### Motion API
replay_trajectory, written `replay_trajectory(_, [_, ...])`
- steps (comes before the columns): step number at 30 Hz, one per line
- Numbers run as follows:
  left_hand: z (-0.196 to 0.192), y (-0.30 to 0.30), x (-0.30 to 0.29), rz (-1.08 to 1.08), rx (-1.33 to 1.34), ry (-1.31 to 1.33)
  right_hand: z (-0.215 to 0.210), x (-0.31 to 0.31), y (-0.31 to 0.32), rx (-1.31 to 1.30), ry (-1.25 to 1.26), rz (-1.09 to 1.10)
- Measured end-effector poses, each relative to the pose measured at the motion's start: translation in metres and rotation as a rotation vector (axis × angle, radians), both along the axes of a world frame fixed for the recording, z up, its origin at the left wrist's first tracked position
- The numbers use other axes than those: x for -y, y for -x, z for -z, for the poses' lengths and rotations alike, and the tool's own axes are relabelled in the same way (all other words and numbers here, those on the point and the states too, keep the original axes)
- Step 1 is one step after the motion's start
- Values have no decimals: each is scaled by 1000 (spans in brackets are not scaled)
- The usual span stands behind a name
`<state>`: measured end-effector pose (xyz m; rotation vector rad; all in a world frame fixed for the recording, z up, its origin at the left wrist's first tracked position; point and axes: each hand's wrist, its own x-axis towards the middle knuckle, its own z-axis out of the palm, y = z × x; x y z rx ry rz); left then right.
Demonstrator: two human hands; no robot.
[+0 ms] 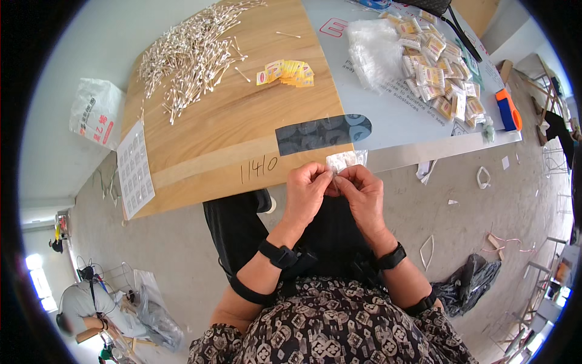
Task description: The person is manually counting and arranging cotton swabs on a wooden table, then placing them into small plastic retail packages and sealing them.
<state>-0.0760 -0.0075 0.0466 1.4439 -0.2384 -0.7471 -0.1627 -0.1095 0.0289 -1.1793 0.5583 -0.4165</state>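
My left hand [309, 189] and my right hand [365, 195] meet at the near edge of the table, thumbs and fingertips pinched together. Between them is a small clear plastic bag [341, 161] with something white inside, probably cotton swabs; its lower end is hidden by my fingers. Just beyond it lies a dark, round-ended strip with round shapes [315, 134]. A loose heap of cotton swabs [188, 57] covers the table's far left. Small yellow cards [291, 73] are fanned out near the middle. Filled swab packets [433, 76] are piled at the far right, beside a stack of empty clear bags [373, 54].
A blue and orange tape roll [508, 110] sits at the table's right edge. A printed sheet [134, 170] hangs over the left edge, near a white plastic bag [97, 113]. A black plastic bag [467, 284] lies on the floor. Another person [100, 309] sits at lower left.
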Motion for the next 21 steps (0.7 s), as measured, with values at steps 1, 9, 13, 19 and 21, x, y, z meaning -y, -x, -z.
replay_trajectory(1, [1,0,0,-1,-1,6,1,0,0,-26,76,-3])
replay_trajectory(9, [2,-1,-1,-11,-54,42,-12,7,-3,-181,432,-88])
replay_trajectory(13, [7,-3,0,-27,-74,94,-12,9,-3,-125,224,-70])
replay_trajectory(19, [9,-3,7,-70,66,3,7,9,0,-56,54,117])
replay_trajectory(21, [7,-4,8,-41,143,-97,-5,9,1,-105,237,103])
